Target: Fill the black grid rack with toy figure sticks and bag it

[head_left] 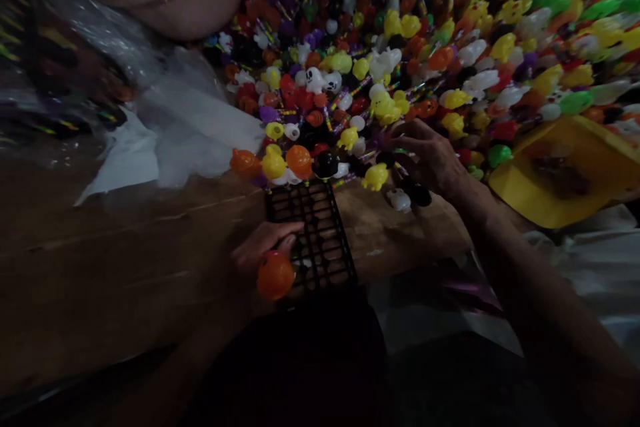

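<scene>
My left hand [266,244] is closed at the left side of a black grid rack [327,240], its index finger lying over the bars. A round orange plastic topper [275,275] sticks out just below the thumb, apparently held in this hand; its lower part is hidden. My right hand [431,155] reaches into the near edge of a pile of small plastic figures [385,107], fingers curled down and together. What these fingertips grip is hidden in shadow. Yellow [375,177], white [399,199] and black figures lie just below this hand.
A yellow scoop-like container [530,197] stands at the right. Clear plastic bags [185,113] lie at the left by a pale tub [200,3]. Several orange, yellow and black toppers line the rack's far end. The brown tabletop [125,260] extends left.
</scene>
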{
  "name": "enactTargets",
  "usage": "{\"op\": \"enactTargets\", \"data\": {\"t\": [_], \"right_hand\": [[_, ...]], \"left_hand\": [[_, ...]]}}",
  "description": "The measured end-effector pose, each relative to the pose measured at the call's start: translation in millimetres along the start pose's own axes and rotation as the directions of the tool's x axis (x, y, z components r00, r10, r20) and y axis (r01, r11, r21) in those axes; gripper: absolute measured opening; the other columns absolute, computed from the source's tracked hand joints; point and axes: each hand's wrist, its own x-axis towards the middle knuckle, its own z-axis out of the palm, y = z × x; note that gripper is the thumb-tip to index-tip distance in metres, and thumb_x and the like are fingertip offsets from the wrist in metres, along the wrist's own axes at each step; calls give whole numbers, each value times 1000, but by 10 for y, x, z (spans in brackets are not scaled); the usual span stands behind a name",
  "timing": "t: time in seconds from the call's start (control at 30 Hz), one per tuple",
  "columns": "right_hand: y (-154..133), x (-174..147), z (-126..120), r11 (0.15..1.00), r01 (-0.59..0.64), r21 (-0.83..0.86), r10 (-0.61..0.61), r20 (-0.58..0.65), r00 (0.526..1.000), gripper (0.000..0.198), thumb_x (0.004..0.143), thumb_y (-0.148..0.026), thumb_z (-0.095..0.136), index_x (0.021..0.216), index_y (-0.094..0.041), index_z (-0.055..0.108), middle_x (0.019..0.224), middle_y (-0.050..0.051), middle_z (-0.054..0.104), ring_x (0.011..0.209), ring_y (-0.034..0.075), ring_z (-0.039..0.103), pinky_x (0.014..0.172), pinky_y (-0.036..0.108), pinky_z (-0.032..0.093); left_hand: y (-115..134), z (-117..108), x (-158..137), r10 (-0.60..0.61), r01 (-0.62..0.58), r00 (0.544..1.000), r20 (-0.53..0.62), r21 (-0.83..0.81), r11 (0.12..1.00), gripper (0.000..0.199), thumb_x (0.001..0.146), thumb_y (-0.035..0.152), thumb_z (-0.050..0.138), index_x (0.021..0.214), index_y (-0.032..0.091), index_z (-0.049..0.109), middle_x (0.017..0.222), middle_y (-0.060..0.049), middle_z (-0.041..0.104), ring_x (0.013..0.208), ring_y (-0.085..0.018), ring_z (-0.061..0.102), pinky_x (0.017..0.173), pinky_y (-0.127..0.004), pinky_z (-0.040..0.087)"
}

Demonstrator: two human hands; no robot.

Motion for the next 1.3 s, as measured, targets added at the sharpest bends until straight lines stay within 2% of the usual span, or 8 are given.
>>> {"op": "enactTargets", "data": {"t": [0.07, 0.17, 0.37, 0.47, 0.53, 0.7, 0.93, 1.3], "right_hand": [[-164, -42, -78, 994, -82, 74, 88, -86, 992, 25, 94, -36, 57, 101, -19, 74, 103, 10, 67, 92, 22, 63, 79, 33, 49], [-528, -117, -36, 939, -272, 212, 285, -34, 958, 32, 91, -48, 62, 88, -17, 72, 75, 4, 65, 67, 16, 57, 63, 28, 43], [-1280, -240, 371, 563, -521, 642, 493, 245, 835, 40, 78, -59, 74, 79, -19, 70, 73, 2, 67, 66, 16, 58, 61, 27, 45], [-1520, -229, 569, 480, -525, 702, 528, 247, 812, 39, 72, -57, 80, 76, -20, 68, 71, 1, 66, 67, 16, 59, 63, 28, 49], [-1630, -190, 694, 497, -499, 710, 538, 199, 819, 37, 72, -54, 81, 78, -20, 68, 75, 1, 68, 70, 17, 61, 66, 29, 51], [-1788, 23, 993, 725, -399, 562, 476, 9, 879, 22, 78, -42, 77, 80, -20, 71, 76, 2, 70, 71, 19, 63, 68, 31, 52], [-1817, 342, 1424, 666, -373, 647, 482, 9, 876, 23, 80, -45, 75, 87, -23, 76, 90, 2, 76, 84, 22, 70, 81, 37, 57], [-1824, 370, 1507, 908, -323, 268, 340, -19, 940, 24, 86, -41, 67, 72, -21, 67, 77, 6, 70, 72, 20, 62, 69, 34, 52]], "left_hand": [[-75, -59, -114, 101, -102, 995, 17, 59, 993, 20, 99, 22, 55, 111, 22, 71, 104, -1, 76, 100, -17, 72, 90, -28, 58], [-161, -98, -279, 260, -266, 964, 63, 144, 953, 25, 100, 19, 54, 122, 18, 65, 115, -6, 75, 115, -20, 68, 99, -33, 56], [-238, -90, -444, 298, -320, 944, 143, 162, 934, 34, 100, 21, 55, 133, 14, 55, 126, -11, 70, 128, -24, 61, 105, -42, 56], [-220, -102, -469, 299, -315, 946, 124, 149, 937, 35, 100, 20, 53, 133, 11, 55, 130, -13, 68, 131, -25, 59, 108, -44, 55], [-194, -129, -490, 308, -321, 945, 107, 154, 934, 32, 100, 19, 52, 130, 9, 57, 131, -14, 67, 132, -26, 58, 108, -44, 55], [-170, -225, -565, 337, -359, 932, 132, 212, 909, 27, 102, 20, 49, 123, 10, 60, 126, -14, 70, 130, -26, 60, 107, -42, 55], [-253, -245, -611, 323, -353, 929, 180, 169, 920, 29, 101, 17, 46, 126, 8, 59, 126, -12, 69, 129, -25, 60, 112, -42, 51], [-299, -302, -620, 263, -270, 946, 188, 12, 963, 35, 100, 18, 45, 130, 9, 60, 130, -14, 68, 132, -25, 58, 115, -45, 48]]}}
